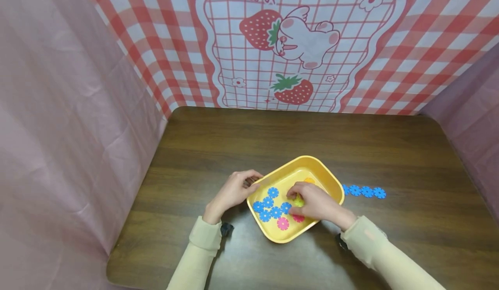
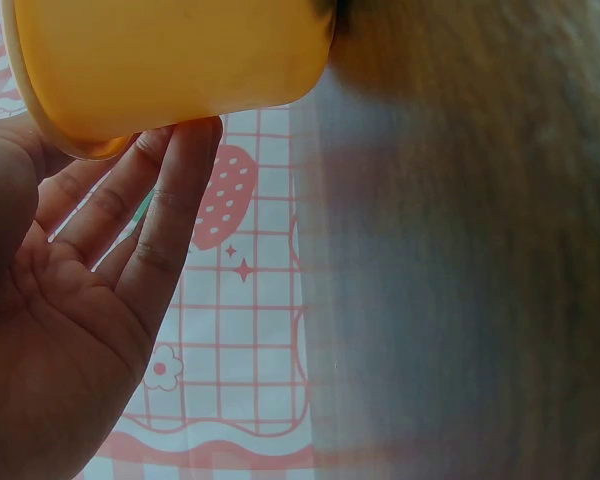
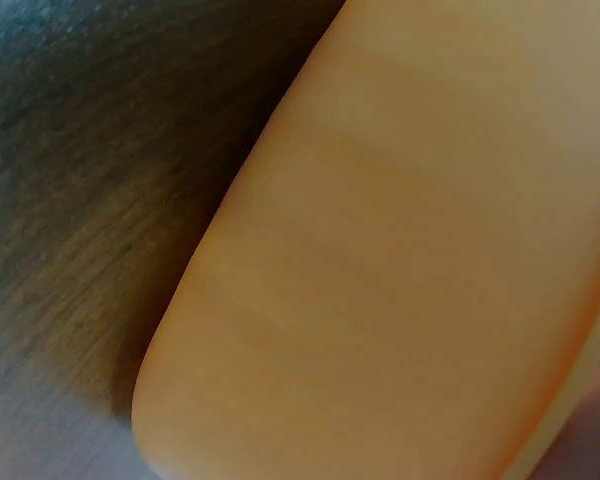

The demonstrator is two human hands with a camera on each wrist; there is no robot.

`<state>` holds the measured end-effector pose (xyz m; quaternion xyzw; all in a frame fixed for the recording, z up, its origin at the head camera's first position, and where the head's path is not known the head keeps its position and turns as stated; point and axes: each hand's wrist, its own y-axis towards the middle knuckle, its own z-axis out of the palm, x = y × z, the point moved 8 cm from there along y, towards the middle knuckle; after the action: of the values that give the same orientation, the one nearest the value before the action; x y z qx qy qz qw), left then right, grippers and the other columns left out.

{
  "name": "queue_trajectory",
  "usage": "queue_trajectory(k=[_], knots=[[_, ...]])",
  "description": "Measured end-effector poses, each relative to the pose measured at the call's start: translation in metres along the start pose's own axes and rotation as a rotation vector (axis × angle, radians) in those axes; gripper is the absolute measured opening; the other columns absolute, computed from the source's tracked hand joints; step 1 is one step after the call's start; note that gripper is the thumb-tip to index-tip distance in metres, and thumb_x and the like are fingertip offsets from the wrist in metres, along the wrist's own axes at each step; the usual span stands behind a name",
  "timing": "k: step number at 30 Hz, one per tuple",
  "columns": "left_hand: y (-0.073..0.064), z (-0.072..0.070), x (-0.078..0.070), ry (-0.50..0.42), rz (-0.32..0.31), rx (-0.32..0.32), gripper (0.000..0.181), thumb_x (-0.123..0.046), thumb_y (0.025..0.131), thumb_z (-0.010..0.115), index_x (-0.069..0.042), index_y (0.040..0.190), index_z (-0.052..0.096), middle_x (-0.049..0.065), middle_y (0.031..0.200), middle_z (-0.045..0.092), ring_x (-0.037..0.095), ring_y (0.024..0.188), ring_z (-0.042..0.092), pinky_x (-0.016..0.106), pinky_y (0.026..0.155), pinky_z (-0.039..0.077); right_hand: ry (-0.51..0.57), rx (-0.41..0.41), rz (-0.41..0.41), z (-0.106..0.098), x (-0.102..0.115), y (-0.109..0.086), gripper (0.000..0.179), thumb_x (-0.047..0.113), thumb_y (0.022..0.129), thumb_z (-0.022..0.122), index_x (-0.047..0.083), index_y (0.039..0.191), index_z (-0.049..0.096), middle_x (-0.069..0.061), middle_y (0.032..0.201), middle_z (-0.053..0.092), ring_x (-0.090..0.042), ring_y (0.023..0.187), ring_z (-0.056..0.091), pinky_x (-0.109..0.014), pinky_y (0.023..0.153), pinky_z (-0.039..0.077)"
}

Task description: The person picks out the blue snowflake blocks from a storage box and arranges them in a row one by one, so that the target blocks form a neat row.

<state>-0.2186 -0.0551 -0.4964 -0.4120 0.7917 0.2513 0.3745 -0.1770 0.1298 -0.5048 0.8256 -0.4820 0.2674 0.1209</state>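
Note:
A yellow tray [image 1: 333, 177] sits on the table with flower-shaped plastic discs inside. My left hand [image 1: 235, 189] is at its left corner, thumb at the rim; in the left wrist view its fairly straight fingers [image 2: 165, 225] reach the tray's outer wall [image 2: 180, 60]. My right hand [image 1: 315, 201] reaches into the tray with bent fingers, thumb and index apart. Its thumb is right beside a blue disc [image 1: 286, 207], and a yellow-green disc [image 1: 299, 200] shows between thumb and fingers. The right wrist view is mostly filled by the tray's outer wall [image 3: 380, 260]; that hand's fingers are hidden there.
Several more blue discs [image 1: 267, 202], pink discs [image 1: 283, 223] and an orange disc [image 1: 309, 180] lie in the tray. A row of blue discs [image 1: 367, 191] lies on the brown table [image 1: 218, 142] right of it. A strawberry-print cloth [image 1: 249, 73] hangs behind.

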Motion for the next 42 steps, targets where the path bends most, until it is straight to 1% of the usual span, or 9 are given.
queue_trajectory(k=[5,12,17,26,33,38,42], knots=[[0.000,0.001,0.001,-0.006,0.001,0.001,0.022,-0.004,0.091,0.072,-0.005,0.113,0.071,0.006,0.099,0.072,0.014,0.085,0.066,0.024,0.074,0.055,-0.018,0.026,-0.011,0.004,0.002,0.001,0.034,0.023,0.072,0.090,0.010,0.097,0.072,0.007,0.087,0.063,-0.013,0.080,0.054,-0.034,0.078,0.049],[-0.001,0.000,0.000,-0.011,0.005,-0.006,0.022,-0.003,0.091,0.072,-0.004,0.113,0.071,0.007,0.098,0.072,0.015,0.084,0.066,0.024,0.073,0.056,-0.050,0.063,-0.038,0.011,0.006,0.006,0.034,0.024,0.073,0.090,0.011,0.098,0.071,0.008,0.090,0.063,-0.011,0.082,0.054,-0.035,0.081,0.050],[-0.001,0.000,0.000,-0.013,0.002,-0.004,0.022,-0.003,0.091,0.072,-0.004,0.113,0.071,0.007,0.099,0.072,0.015,0.084,0.066,0.025,0.073,0.056,-0.084,0.081,-0.056,0.013,0.009,0.007,0.033,0.024,0.073,0.090,0.012,0.098,0.071,0.008,0.090,0.061,-0.011,0.081,0.054,-0.035,0.080,0.051],[-0.001,-0.001,-0.001,-0.023,0.008,-0.005,0.021,-0.004,0.091,0.071,-0.004,0.112,0.071,0.006,0.098,0.072,0.015,0.084,0.066,0.025,0.073,0.056,-0.134,0.048,-0.080,0.015,0.012,0.007,0.031,0.023,0.072,0.090,0.014,0.096,0.071,0.009,0.090,0.060,-0.011,0.079,0.054,-0.035,0.079,0.051],[-0.002,0.000,0.000,-0.018,-0.020,0.005,0.022,-0.005,0.091,0.072,-0.005,0.113,0.071,0.006,0.100,0.072,0.015,0.085,0.066,0.025,0.074,0.056,-0.156,0.033,-0.109,0.015,0.015,0.007,0.028,0.025,0.073,0.088,0.015,0.094,0.072,0.008,0.088,0.060,-0.012,0.078,0.054,-0.035,0.077,0.052],[-0.002,0.001,0.000,-0.016,-0.018,0.004,0.022,-0.004,0.091,0.072,-0.005,0.114,0.071,0.006,0.100,0.072,0.016,0.086,0.066,0.026,0.075,0.056,-0.195,0.017,-0.125,0.014,0.016,0.007,0.027,0.030,0.073,0.087,0.017,0.091,0.072,0.009,0.087,0.061,-0.013,0.077,0.054,-0.036,0.074,0.049],[-0.001,0.001,0.000,-0.018,-0.018,0.006,0.022,-0.005,0.091,0.072,-0.005,0.113,0.071,0.006,0.099,0.072,0.015,0.086,0.066,0.026,0.074,0.055,-0.202,0.000,-0.109,0.009,0.016,0.007,0.027,0.033,0.074,0.086,0.018,0.091,0.071,0.011,0.085,0.061,-0.011,0.075,0.051,-0.035,0.073,0.046]])
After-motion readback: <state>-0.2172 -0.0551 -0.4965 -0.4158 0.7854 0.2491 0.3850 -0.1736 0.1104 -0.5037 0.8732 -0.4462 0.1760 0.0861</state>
